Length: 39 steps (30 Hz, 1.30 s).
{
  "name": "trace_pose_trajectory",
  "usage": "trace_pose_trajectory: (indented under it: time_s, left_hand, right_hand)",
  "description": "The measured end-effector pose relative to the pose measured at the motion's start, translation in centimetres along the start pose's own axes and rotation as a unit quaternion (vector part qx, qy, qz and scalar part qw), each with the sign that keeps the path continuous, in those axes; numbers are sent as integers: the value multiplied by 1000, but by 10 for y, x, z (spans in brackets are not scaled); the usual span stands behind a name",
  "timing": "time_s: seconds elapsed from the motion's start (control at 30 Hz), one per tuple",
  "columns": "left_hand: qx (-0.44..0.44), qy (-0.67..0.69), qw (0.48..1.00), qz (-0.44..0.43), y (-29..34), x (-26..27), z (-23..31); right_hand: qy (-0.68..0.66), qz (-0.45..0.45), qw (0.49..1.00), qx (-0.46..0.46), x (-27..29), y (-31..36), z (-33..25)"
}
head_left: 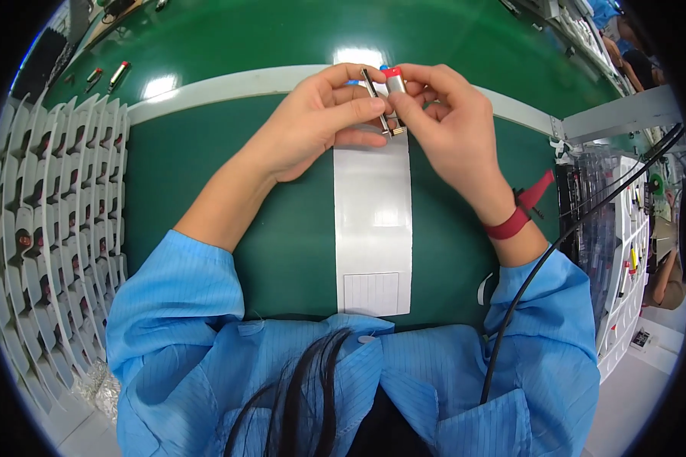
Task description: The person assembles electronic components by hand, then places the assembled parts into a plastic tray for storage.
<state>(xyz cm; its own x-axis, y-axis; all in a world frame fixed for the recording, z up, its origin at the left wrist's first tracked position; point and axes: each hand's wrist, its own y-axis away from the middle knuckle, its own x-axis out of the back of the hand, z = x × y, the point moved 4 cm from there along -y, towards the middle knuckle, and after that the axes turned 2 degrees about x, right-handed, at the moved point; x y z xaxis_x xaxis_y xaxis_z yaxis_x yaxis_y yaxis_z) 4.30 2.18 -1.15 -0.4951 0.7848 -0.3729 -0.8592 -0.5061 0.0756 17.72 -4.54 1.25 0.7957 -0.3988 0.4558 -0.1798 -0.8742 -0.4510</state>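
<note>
Both my hands are raised over the middle of the bench, close together. Between the thumb and fingers of my left hand point(320, 110) is a thin, dark narrow strip point(371, 85), tilted, with small metal bits at its lower end. My right hand point(461, 114) pinches a small silver battery cell point(396, 82) with a red end, held upright beside the strip. The two pieces are very near each other; whether they are joined I cannot tell. Something blue shows behind the fingers. Below my hands, a long white strip point(372, 183) lies on the green mat point(290, 221).
White trays point(49, 228) with rows of small dark parts stand at the left; more white trays point(625, 266) are at the right. Several small silver-and-red parts point(118, 75) lie at the far left. A black cable point(537, 270) crosses my right sleeve. Other people sit at far right.
</note>
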Motion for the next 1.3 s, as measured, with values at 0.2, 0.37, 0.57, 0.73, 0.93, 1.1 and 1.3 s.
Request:
trace_pose_trajectory:
  time_s: [0.2,0.37,0.57,0.73,0.93,1.1,1.3]
  left_hand:
    - [-7,-23,1000,-4,1,-2,3]
    - [-13,-25,1000,-8,3,-5,4]
    - [-34,-23,998,46,0,-5,-4]
    - [-54,-32,996,60,1,-5,-6]
    - [-78,-50,993,67,2,-6,-7]
    - [-87,-56,993,50,2,-7,-4]
    - [-81,-62,993,51,1,-7,-6]
  right_hand:
    - [-187,-53,965,-178,6,-1,7]
    - [-325,-99,910,-236,9,-5,15]
    - [-245,-71,954,-156,6,-7,6]
    - [-195,-67,970,-129,8,-6,0]
    - [-175,-64,976,-116,8,-5,-3]
    - [-172,-62,978,-104,7,-6,-3]
    - [-188,-52,975,-104,6,-5,-3]
